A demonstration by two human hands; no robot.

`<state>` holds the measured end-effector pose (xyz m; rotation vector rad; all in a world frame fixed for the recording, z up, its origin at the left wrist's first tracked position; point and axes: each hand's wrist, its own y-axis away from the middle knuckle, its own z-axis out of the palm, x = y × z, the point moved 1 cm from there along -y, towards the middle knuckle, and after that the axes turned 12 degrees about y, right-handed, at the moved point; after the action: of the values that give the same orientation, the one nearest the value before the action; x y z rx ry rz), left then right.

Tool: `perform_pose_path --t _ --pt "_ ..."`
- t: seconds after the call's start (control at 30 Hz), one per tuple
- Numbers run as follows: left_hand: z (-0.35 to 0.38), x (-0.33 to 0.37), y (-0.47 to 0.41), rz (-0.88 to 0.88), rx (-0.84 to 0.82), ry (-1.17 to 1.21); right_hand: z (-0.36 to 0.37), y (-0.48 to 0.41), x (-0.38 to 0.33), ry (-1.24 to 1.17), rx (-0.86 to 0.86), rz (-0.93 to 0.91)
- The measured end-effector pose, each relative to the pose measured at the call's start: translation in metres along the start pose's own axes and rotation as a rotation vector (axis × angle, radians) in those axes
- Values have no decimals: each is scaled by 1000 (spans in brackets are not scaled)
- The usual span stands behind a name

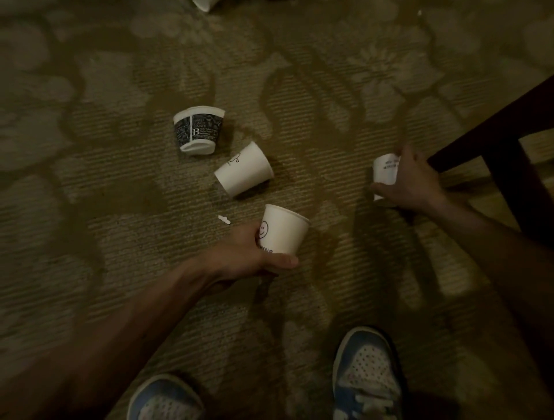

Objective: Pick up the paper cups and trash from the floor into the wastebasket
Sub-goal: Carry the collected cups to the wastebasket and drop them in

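Dark wooden frame (491,132) beside right hand (410,180)

- 5 paper cups: 1 dark printed cup (198,130), 1 plain white cup (244,169), 1 smiley cup (283,230), 1 lettered cup (385,168), 1 cut-off cup (205,3) at the top edge
- 2 white bits: 1 scrap (224,219), 1 speck (419,12)
- 2 hands: left hand (248,254), right hand (410,180)
- 2 shoes: left shoe (165,401), right shoe (368,374)
- 1 dark wooden furniture frame (494,138)

Left hand (248,254) and right hand (416,183) were bare, forearms uncovered right up to the frame. Down below, left shoe (165,398) and right shoe (367,374) were sneakers: blue panels, white perforated toes, white laces on the right.
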<state>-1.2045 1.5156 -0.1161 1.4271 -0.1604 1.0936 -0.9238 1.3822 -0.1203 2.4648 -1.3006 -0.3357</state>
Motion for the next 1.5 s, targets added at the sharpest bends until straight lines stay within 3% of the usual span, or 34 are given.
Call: perform_pose_path --t 0.13,0.3,0.4,0.63,0.9,1.33,1.4,1.5 --pt "0 -6 -2 -3 20 81 9 2 -2 -147 1 -8" --pt "-3 -6 0 -13 37 345 22 24 -28 -481 -354 -77" --pt "-5 -8 6 -33 27 476 31 41 -48 -629 -433 -65" --pt "-17 -6 27 25 -199 904 14 76 -98 -737 -590 -218" --pt "-36 7 33 211 -330 892 8 92 -146 -832 -542 -346" --pt "-69 -3 31 178 -173 885 21 92 -177 -707 -568 -431" --pt "-75 -4 33 196 -131 905 15 85 -180 -659 -427 -491" --pt "-91 -8 35 205 -8 924 -5 66 -181 -498 -28 -590"
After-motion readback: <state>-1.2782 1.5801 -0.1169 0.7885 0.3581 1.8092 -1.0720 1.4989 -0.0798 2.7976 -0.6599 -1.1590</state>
